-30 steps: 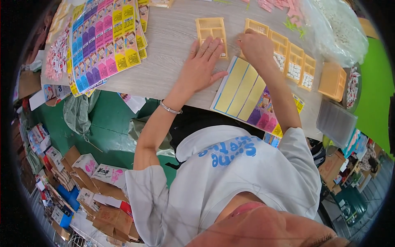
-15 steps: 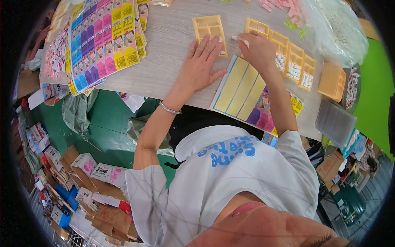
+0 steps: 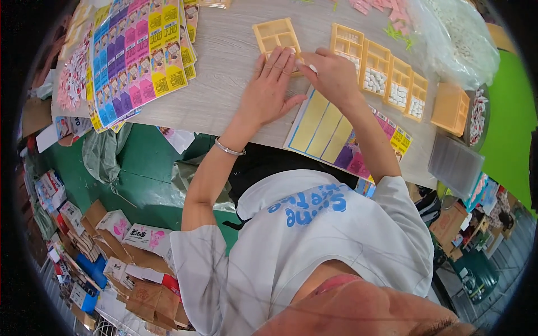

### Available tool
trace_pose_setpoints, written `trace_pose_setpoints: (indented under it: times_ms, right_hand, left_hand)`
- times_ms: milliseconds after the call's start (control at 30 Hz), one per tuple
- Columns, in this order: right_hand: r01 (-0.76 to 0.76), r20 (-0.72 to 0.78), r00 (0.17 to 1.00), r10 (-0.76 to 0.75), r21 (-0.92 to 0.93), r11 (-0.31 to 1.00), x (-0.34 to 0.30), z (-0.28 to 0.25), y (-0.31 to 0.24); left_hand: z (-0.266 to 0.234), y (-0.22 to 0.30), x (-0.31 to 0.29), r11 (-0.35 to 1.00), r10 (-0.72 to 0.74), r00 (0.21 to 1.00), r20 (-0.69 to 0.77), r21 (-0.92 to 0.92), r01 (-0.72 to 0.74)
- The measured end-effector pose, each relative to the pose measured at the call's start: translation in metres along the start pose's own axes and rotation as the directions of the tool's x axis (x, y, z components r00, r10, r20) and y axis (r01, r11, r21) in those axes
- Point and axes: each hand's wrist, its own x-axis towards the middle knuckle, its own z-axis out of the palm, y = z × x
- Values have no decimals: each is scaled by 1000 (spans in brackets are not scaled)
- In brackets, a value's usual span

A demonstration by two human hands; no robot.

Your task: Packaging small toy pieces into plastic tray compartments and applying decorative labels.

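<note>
Yellow plastic trays lie right; my flat left hand half-covers an oblong yellow tray — long axis far, slightly left — my right hand pinching a white pellet.

We get bright, diffuse light on the pale grey wood-grain tabletop around the bare right hand, with soft shading under its pinch. The small white piece at its fingertips shows too little detail to read. Right of the grip, we see pale glare on the crinkled clear plastic bag; well to its lower left, whitish sheen on the glossy green floor. Thin, blurred dark strands cross the white fabric T-shirt below. Farthest from the grip, straight edges bend and the corners go black.
</note>
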Motion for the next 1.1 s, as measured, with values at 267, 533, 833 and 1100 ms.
trace_pose_setpoints:
  times_ms: [267, 533, 833, 1100]
  right_hand:
    - [92, -160, 986, -56, 226, 970, -2, 3, 11]
    - [-564, 552, 805, 219, 826, -9, 0, -20, 33]
    - [-82, 3, 997, 83, 214, 973, -1, 1, 12]
    - [-240, 228, 931, 284, -205, 949, 20, -13, -2]
  left_hand:
    - [-5, 2, 4, 999, -11, 1000, -6, -37, 11]
    - [-14, -1, -2, 991, -28, 998, -63, -133, 20]
    - [-18, -26, -7, 985, -161, 960, -229, 28, 172]
    - [-8, -25, 17, 984, 49, 998, -47, 176, -40]
